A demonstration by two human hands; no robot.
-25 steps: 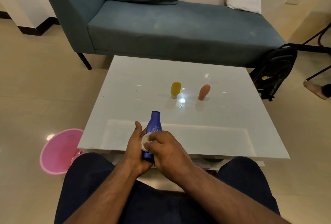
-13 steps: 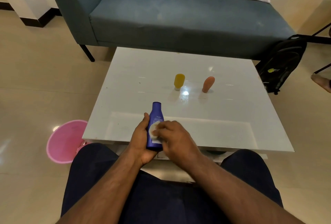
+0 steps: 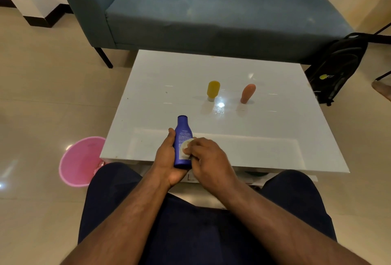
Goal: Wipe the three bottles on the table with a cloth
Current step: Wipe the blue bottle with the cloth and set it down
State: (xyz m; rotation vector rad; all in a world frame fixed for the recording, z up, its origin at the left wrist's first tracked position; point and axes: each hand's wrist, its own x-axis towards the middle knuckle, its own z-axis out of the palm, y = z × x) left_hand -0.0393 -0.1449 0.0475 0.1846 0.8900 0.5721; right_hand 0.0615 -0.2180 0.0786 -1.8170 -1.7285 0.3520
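1. Head view, task things. Blue bottle (image 3: pixel 182 144): smooth plastic, narrow neck and cap, wider rounded body with a pale printed label. It is held above the near edge of the table (image 3: pixel 264 129), lifted and tilted, with the cap pointing away.
2. Left hand (image 3: pixel 167 158): palm cups the bottle from the left and underneath, thumb lies along the bottle's side, fingers curl round the base. A firm wrap on the bottle.
3. Right hand (image 3: pixel 208 156): fingertips bunched, pinching a small pale cloth (image 3: pixel 185 147), soft and crumpled, pressed against the bottle's label face.
4. Yellow bottle (image 3: pixel 213 90): squat, rounded, glossy, standing on a pale cap near the table's middle.
5. Orange bottle (image 3: pixel 247 93): tapered, matte peach-orange, also standing cap-down, leaning slightly, just to the right of the yellow one. The two are apart and not touching.
6. Table: white, square, glossy top with light glare near the two bottles.
7. Surroundings: blue-grey fabric sofa (image 3: pixel 211 14) behind the table; pink plastic bin (image 3: pixel 80 161), round, on the tile floor at left; black backpack (image 3: pixel 336 65) at right.
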